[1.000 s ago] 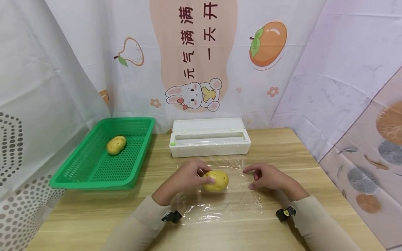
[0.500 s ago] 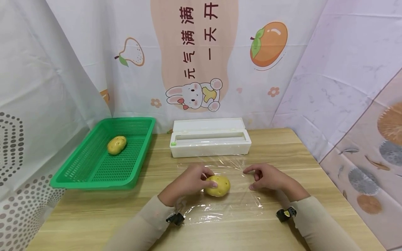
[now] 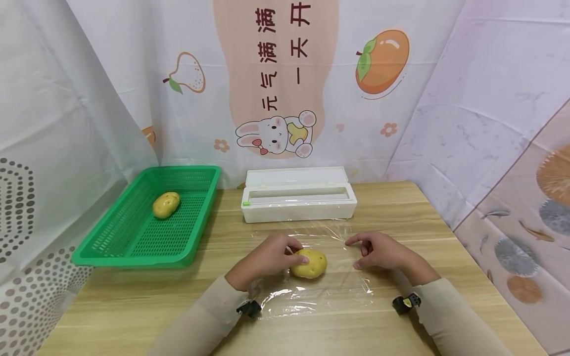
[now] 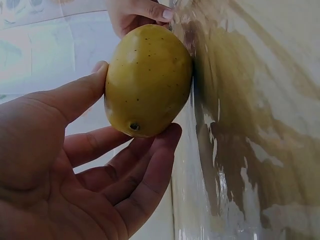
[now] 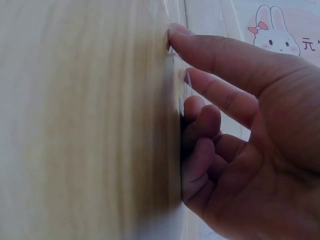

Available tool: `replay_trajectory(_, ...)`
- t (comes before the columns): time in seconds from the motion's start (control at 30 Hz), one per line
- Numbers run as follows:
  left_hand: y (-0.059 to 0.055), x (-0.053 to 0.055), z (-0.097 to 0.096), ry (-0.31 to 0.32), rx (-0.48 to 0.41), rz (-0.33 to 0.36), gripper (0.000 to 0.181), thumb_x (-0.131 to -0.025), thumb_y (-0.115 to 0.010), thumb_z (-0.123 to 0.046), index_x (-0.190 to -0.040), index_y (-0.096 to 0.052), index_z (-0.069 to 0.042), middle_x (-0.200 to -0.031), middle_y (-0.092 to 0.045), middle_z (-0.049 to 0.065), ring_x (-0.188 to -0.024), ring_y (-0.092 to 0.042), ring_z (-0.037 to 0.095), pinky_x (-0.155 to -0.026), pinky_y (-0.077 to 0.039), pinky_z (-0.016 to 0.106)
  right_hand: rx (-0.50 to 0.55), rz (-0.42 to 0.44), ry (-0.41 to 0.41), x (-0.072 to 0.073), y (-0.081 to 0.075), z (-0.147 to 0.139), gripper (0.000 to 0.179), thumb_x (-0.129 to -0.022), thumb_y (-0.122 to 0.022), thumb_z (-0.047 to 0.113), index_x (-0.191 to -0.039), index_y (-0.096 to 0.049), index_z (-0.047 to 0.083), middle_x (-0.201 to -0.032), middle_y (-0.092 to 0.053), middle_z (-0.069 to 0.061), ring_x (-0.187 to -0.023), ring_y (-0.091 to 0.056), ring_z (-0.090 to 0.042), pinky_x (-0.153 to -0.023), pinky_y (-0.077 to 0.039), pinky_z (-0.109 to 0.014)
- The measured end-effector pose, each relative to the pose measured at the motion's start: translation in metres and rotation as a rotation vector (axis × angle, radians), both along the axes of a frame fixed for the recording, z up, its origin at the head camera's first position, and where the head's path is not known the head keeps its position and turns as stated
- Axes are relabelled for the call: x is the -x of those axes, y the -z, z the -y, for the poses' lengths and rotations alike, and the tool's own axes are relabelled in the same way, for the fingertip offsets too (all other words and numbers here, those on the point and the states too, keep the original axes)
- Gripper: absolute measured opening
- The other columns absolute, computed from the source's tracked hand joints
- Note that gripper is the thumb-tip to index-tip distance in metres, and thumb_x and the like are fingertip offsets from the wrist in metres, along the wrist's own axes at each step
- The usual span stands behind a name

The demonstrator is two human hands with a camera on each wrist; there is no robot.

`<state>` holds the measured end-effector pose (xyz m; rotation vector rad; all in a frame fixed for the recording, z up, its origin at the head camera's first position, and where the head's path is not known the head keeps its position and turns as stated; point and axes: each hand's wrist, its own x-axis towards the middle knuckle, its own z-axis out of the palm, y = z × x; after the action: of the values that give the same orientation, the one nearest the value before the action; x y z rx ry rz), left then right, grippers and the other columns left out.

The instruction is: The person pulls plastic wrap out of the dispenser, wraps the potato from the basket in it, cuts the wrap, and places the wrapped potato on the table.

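Note:
In the head view my left hand (image 3: pixel 277 253) grips a yellow potato (image 3: pixel 311 264) by its left side. The left wrist view shows my thumb on one side of this potato (image 4: pixel 147 82) and my fingers curled under the other. It sits on a sheet of clear plastic wrap (image 3: pixel 294 299) spread over the table. To its right, my right hand (image 3: pixel 384 252) rests with thumb and index finger stretched out and apart, their tips touching the wrap's right edge. The right wrist view shows the other fingers (image 5: pixel 200 165) folded in against the table.
Behind the wrap stands a white wrap dispenser (image 3: pixel 299 213) with its lid raised. A green basket (image 3: pixel 189 257) at the left holds another potato (image 3: pixel 166 205). Printed cloth (image 3: pixel 347 109) hangs behind and along both sides of the wooden table (image 3: pixel 383 207).
My left hand has moved slightly toward me and right with the potato, lowering it onto the wrap, and has stayed still over the last half second. The right hand has kept its place.

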<state>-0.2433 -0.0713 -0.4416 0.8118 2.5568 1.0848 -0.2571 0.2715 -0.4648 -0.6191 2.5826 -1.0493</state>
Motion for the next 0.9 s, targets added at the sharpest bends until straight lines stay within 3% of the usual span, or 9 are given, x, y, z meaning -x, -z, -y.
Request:
replay_trajectory(0.63,0.0099,0.0077,0.0027,-0.077,-0.049,0.032,0.032,-0.092,-0.079,-0.041,-0.107,-0.074,-0.014,-0.098,-0.071,-0.008,-0.091,-0.067,0.01,-0.08,-0.057,0.03,-0.015,-0.003,0.014,0.0001,0.0008,0.0013,0.058,-0.076,-0.093,0.02,-0.129,-0.07,0.012,-0.08,-0.056,-0.001,-0.069,-0.049,-0.012,-0.058,-0.043,-0.023)
replay_trajectory(0.9,0.0063,0.0078,0.0038,-0.077,-0.042,0.021,0.028,-0.091,-0.08,-0.042,-0.102,-0.074,-0.016,-0.096,-0.071,-0.009,-0.089,-0.066,0.009,-0.078,-0.057,0.029,-0.003,-0.013,0.004,-0.0001,0.0007,0.0011,0.057,-0.076,-0.092,0.018,-0.128,-0.07,0.011,-0.078,-0.056,-0.001,-0.069,-0.049,-0.011,-0.058,-0.043,-0.023)
